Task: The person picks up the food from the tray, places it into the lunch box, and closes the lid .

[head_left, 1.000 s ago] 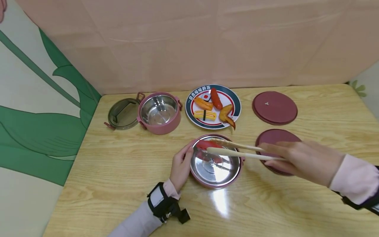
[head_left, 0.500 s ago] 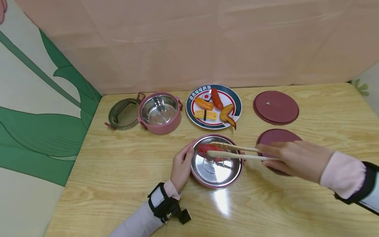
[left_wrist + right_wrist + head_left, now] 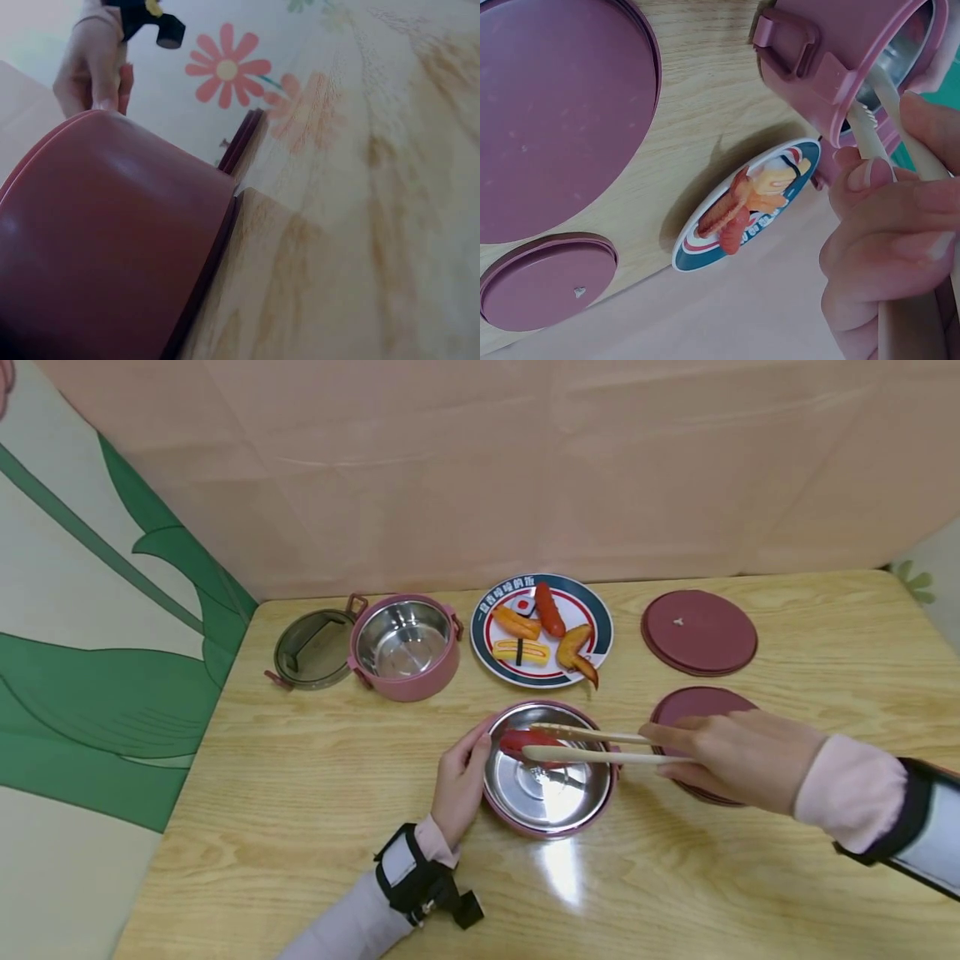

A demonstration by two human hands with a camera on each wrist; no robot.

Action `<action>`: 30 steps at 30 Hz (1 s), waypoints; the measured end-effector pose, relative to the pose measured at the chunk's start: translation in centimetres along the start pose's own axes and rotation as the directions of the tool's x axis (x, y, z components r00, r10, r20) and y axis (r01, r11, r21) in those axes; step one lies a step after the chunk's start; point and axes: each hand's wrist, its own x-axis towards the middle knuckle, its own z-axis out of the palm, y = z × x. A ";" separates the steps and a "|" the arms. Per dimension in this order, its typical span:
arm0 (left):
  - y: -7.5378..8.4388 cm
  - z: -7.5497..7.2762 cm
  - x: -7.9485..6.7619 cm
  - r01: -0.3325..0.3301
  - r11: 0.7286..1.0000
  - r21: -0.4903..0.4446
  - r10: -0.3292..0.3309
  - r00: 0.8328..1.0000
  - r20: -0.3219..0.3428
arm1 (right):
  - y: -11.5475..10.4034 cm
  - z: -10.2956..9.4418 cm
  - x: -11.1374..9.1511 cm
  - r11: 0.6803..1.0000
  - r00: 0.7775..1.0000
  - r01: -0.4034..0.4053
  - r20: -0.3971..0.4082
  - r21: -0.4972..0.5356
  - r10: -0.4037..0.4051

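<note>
In the head view my left hand (image 3: 459, 777) holds the left side of a pink pot (image 3: 491, 806) with a steel inside, its thumb near the rim. My right hand (image 3: 723, 760) grips a pair of pale wooden tongs (image 3: 615, 758), which reach over the pot from the right. A red, glossy piece of toy food (image 3: 525, 745) is at the tong tips, inside the pot. In the right wrist view, fingers and thumb (image 3: 934, 131) wrap the tongs, whose ridged tip enters the pot's mouth. The tips partly hide the red piece; I cannot tell whether they still pinch it.
Behind the pot is a plate (image 3: 480, 664) of toy food, including a sausage (image 3: 548, 610), a chicken wing (image 3: 574, 650) and sushi (image 3: 521, 652). Left of it stand another pink pot (image 3: 416, 687) and a see-through lid (image 3: 318, 652). Two dark red round lids (image 3: 697, 631) (image 3: 693, 703) lie on the right.
My right hand has moved slightly left with the tongs, and the red piece has come down from near the pot's far rim toward its middle. The left hand stays on the pot.
</note>
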 end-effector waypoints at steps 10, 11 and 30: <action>-0.3 0.0 0.1 0.016 1.000 -0.005 -0.016 1.000 0.019 | 0.0 -0.1 -0.1 1.000 1.000 -0.004 0.009 0.001 0.004; -0.3 0.0 0.1 0.017 1.000 -0.005 -0.017 1.000 0.019 | 0.0 -0.1 -0.1 1.000 1.000 -0.006 0.014 0.000 0.006; -0.3 0.0 0.0 -0.017 1.000 0.007 0.017 1.000 -0.007 | -0.1 0.0 0.0 0.998 0.999 0.039 -0.029 -0.047 -0.041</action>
